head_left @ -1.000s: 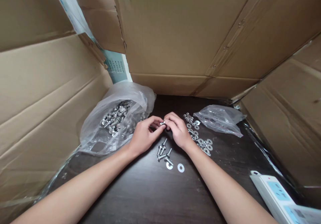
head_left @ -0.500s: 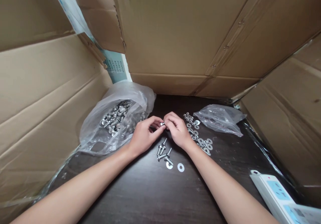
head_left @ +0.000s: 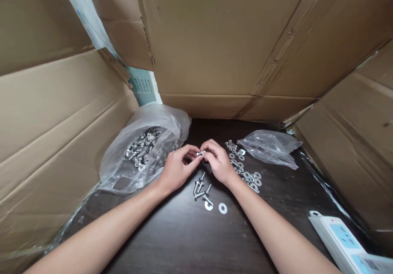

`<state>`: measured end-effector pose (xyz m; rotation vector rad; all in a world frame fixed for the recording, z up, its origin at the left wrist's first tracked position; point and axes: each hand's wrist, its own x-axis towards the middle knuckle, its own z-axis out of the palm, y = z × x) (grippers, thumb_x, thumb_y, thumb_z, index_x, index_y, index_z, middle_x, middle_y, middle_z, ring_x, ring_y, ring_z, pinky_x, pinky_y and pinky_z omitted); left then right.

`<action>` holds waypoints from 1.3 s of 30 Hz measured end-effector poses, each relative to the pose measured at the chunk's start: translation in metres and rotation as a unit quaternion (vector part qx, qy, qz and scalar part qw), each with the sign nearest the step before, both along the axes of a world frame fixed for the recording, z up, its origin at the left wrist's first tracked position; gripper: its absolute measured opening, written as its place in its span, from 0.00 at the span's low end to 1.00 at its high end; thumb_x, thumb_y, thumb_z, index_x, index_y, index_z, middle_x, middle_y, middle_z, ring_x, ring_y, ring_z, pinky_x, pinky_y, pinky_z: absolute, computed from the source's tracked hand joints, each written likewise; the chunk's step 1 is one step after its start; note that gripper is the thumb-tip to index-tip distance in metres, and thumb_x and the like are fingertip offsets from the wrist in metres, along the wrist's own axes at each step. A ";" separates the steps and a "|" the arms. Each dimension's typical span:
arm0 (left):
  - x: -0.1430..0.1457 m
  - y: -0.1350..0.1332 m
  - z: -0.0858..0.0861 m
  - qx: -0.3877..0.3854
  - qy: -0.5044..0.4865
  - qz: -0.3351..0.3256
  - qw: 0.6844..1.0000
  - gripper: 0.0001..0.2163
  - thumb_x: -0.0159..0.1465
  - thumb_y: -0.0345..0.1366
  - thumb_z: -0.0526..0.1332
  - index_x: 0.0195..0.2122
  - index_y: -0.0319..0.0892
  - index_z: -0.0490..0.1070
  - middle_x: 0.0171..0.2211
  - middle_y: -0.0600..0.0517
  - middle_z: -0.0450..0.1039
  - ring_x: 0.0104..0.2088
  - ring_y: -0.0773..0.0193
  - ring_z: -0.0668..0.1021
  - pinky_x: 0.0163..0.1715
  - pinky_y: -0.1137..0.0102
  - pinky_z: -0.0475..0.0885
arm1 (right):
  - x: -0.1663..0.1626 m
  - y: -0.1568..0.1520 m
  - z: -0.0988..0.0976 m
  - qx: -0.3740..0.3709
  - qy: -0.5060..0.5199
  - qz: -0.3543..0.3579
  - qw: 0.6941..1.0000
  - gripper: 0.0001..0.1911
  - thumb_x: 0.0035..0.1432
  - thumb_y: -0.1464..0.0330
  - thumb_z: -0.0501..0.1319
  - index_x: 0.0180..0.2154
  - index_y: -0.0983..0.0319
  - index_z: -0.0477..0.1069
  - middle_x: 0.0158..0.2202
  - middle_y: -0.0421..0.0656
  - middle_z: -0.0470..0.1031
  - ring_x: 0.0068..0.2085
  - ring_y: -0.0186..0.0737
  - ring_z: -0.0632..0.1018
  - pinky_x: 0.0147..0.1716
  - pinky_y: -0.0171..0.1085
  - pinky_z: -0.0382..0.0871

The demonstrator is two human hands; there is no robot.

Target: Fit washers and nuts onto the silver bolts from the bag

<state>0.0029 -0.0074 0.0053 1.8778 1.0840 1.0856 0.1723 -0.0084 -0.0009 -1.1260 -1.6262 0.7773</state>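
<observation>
My left hand (head_left: 176,168) and my right hand (head_left: 218,161) meet above the dark table (head_left: 184,233), fingers pinched together on one small silver bolt (head_left: 200,153). Just below the hands lie several loose bolts (head_left: 201,188) and two flat washers (head_left: 222,208). To the right of my right hand a scatter of washers and nuts (head_left: 245,167) spreads across the table. A clear plastic bag full of bolts (head_left: 143,147) sits open at the left, close to my left hand.
A smaller, nearly flat clear bag (head_left: 270,147) lies at the back right. Cardboard walls (head_left: 221,41) close in the table on the left, back and right. A white power strip (head_left: 340,241) rests at the front right corner.
Both hands stay pinched on the bolt with only slight finger movement. The whole view has shifted down a little.
</observation>
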 end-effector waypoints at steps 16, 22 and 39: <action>0.001 0.000 0.001 0.008 -0.001 0.005 1.000 0.05 0.64 0.35 0.66 0.40 0.42 0.76 0.34 0.52 0.82 0.33 0.63 0.82 0.32 0.72 0.76 | 0.000 -0.001 0.002 -0.016 0.014 0.000 1.000 0.04 0.55 0.72 0.57 0.32 0.60 0.70 0.34 0.40 0.68 0.31 0.36 0.70 0.30 0.37 0.63; 0.001 0.001 0.000 0.015 0.003 -0.002 1.000 0.05 0.64 0.35 0.66 0.40 0.43 0.76 0.35 0.52 0.82 0.35 0.63 0.82 0.31 0.73 0.76 | 0.000 0.000 0.001 -0.004 -0.002 0.001 1.000 0.06 0.60 0.70 0.56 0.30 0.59 0.69 0.33 0.41 0.68 0.33 0.38 0.71 0.31 0.38 0.63; 0.001 0.000 0.003 0.005 -0.004 0.007 1.000 0.05 0.64 0.35 0.66 0.40 0.42 0.76 0.34 0.52 0.82 0.34 0.63 0.82 0.31 0.73 0.76 | 0.000 0.000 0.000 -0.010 0.010 0.004 1.000 0.05 0.58 0.70 0.56 0.31 0.59 0.70 0.35 0.41 0.68 0.33 0.38 0.71 0.31 0.38 0.64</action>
